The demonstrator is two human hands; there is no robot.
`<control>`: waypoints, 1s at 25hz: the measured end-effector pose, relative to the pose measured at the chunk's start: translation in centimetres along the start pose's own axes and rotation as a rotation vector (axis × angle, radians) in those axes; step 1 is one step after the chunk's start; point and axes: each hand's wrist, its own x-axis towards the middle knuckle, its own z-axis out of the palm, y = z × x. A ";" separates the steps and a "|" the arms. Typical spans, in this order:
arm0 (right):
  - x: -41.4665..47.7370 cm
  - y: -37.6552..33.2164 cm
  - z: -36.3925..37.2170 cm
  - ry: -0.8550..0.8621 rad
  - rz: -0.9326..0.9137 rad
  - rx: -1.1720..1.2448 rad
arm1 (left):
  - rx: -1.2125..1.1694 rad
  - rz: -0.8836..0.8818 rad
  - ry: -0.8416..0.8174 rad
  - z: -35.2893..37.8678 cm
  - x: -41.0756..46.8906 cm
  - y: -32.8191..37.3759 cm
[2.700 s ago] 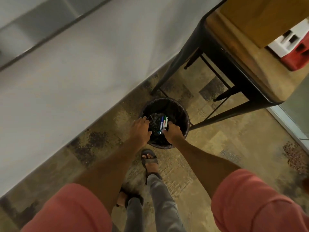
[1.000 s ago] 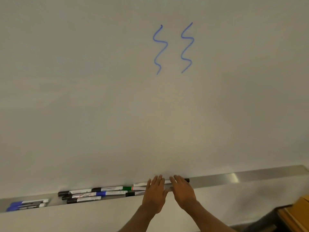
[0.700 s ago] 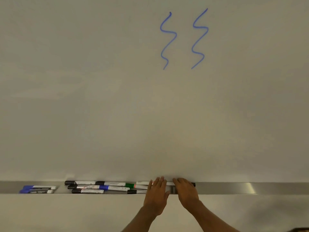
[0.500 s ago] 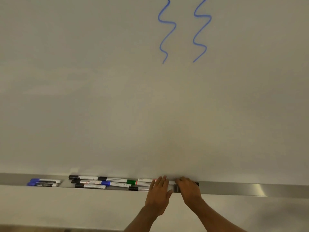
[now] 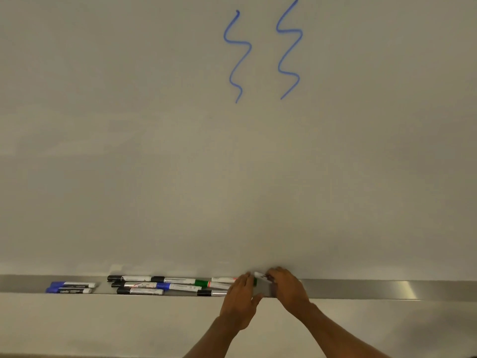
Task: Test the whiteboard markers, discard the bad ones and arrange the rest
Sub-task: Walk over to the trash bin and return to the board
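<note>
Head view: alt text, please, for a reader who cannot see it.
Two hands reach into the long metal marker tray: the right hand grips a white-barrelled marker, and the left hand rests at the end of a cluster of capped markers. Two blue squiggles mark the whiteboard above.

Pale wall [image 5: 103,326], dim light

At the metal tray [image 5: 361,289] below the whiteboard [image 5: 154,151], the right hand [image 5: 289,286] pinches a white marker [image 5: 260,276]; the left hand [image 5: 240,299] rests straight-fingered on the clustered markers [image 5: 167,285].
</note>
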 end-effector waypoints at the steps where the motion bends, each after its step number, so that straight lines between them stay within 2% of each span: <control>1: 0.0 -0.3 -0.3 0.004 -0.008 0.100 | -0.044 -0.018 0.013 -0.2 0.0 0.0; 5: 0.3 -2.3 -2.0 0.075 0.042 0.443 | -0.172 -0.097 0.033 -2.2 -0.3 -0.2; 11: 0.1 -5.3 -4.4 0.161 0.171 0.903 | -0.277 -0.100 0.025 -4.2 -0.6 -0.6; 15: -0.7 -6.6 -5.6 0.117 0.133 0.977 | -0.320 -0.095 0.071 -5.5 -0.5 -0.6; 17: -0.8 -6.8 -5.7 0.161 0.125 0.975 | -0.287 -0.101 0.075 -5.8 -0.7 -0.9; 19: -0.7 -6.6 -5.6 0.300 0.113 0.787 | -0.170 -0.094 0.069 -5.8 -1.0 -1.4; 20: -0.9 -6.5 -5.6 0.399 0.082 0.598 | -0.091 -0.087 0.067 -5.8 -1.1 -1.7; 22: -1.2 -6.2 -5.4 0.565 -0.111 0.170 | 0.032 -0.051 0.077 -6.0 -1.3 -2.1; 23: -1.4 -6.2 -5.4 0.561 -0.242 -0.028 | 0.080 -0.026 0.072 -6.1 -1.3 -2.2; 25: -1.8 -6.3 -5.1 0.451 -0.466 -0.358 | 0.152 0.026 0.064 -6.3 -1.3 -2.2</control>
